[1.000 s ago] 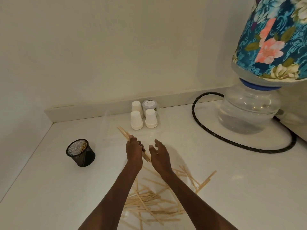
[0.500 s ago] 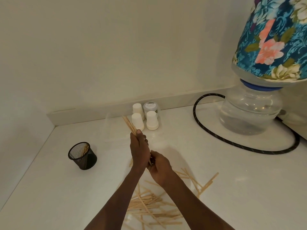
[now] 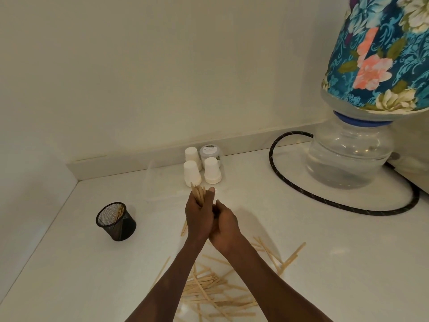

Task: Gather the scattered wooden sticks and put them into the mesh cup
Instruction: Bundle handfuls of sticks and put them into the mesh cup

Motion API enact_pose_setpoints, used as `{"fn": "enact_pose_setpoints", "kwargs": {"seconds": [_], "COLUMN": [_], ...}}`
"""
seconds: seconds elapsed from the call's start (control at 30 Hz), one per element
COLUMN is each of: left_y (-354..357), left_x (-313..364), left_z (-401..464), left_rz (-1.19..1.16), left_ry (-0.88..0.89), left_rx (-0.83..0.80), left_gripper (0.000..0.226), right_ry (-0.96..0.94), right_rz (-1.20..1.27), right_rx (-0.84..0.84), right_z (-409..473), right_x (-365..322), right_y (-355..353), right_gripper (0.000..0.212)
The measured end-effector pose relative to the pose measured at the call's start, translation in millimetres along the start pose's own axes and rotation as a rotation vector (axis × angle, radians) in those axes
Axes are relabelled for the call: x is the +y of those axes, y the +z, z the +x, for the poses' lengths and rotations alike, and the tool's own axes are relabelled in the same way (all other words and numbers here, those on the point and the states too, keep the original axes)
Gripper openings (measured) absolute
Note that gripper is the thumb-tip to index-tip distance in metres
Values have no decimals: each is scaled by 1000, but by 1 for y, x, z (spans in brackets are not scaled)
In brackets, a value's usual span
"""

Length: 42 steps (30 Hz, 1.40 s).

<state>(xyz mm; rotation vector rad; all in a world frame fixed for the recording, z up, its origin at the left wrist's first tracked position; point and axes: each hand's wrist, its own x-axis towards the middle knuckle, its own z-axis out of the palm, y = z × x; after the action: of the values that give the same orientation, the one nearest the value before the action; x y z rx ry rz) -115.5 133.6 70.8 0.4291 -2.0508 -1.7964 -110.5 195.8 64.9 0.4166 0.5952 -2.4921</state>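
Observation:
My left hand (image 3: pixel 199 212) grips a small bundle of wooden sticks (image 3: pixel 197 192); their tips poke up above my fingers. My right hand (image 3: pixel 224 225) is pressed against the left one, its fingers curled around the bundle's lower end. A black mesh cup (image 3: pixel 115 221) stands to the left of my hands, with a few sticks leaning inside it. Several more sticks (image 3: pixel 209 291) lie scattered on the white counter below my forearms, and some (image 3: pixel 286 259) lie to the right.
Three upturned white paper cups (image 3: pixel 191 173) and a small lidded jar (image 3: pixel 210 152) stand near the back wall. A clear water dispenser base (image 3: pixel 348 156) with a floral-covered bottle sits at right, ringed by a black hose (image 3: pixel 278 168). Walls close the left and back.
My left hand turned the bundle more upright, so less of it shows above my fingers. My right hand closed in from open and now holds the bundle's lower end.

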Motion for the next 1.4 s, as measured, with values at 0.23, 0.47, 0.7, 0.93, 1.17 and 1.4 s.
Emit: {"fn": "enact_pose_setpoints", "kwargs": {"seconds": [0.23,0.47,0.7,0.93,1.17,1.4], "left_y": [-1,-3,-14,-17,-22,-23], "left_x": [2,8,8,9,4,12], "left_z": [-4,-1,13,8,9,12], "left_rz": [-27,-143,-170,-138,-21,-190], "left_ry": [-8,-81,-130,-101,-58,-106], "left_rx": [46,115,127,46,-80,-43], "left_gripper": [28,32,36,45,49,37], "right_ry": [18,-117,-316,-504,-543,-551], "right_rz": [51,-165,-689,-1101,-1204,-1371], "right_rx": [-26,86,-58,-13,-36,-19], "right_z": [-1,1,-7,-7,-1,11], "right_x": [-4,-1,3,15,21,23], "right_y": [5,1,-4,-3,-8,-17], "right_gripper": [55,49,33,42,22,24]}}
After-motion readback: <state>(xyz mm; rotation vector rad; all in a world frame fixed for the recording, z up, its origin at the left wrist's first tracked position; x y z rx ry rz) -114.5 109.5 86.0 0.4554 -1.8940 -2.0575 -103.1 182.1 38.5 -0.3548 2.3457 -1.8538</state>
